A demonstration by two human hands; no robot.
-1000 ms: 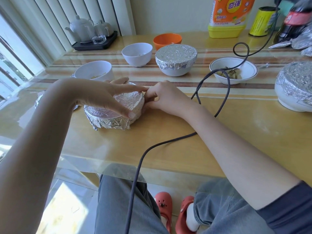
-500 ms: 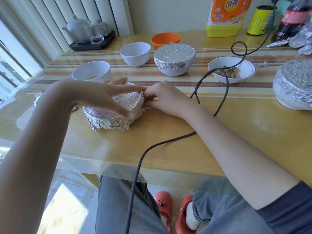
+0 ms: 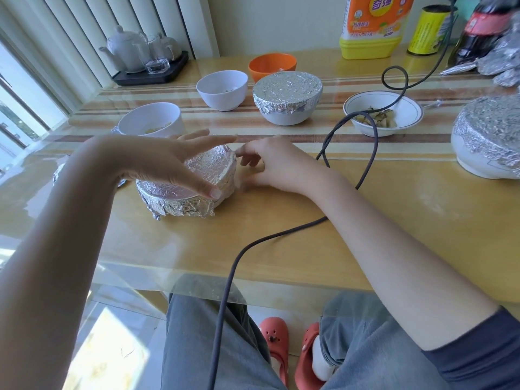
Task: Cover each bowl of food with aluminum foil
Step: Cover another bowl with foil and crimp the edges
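Foil-wrapped bowl [image 3: 187, 187] near-left on table [image 3: 365, 220]. Left hand [image 3: 166, 161], which pressed flat on the foil a second ago, now has lifted, fingers straight. Right hand [image 3: 267, 164], loosely curled at right rim, has released its pinch. Wrap likely done; uncovered bowls [image 3: 382, 112] remain.

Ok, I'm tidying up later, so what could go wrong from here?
The foil-wrapped bowl seems tilted under the left hand; it might tip or tear its foil. The dark cable loops over the uncovered food bowl, so a tug by the right hand might upset it.
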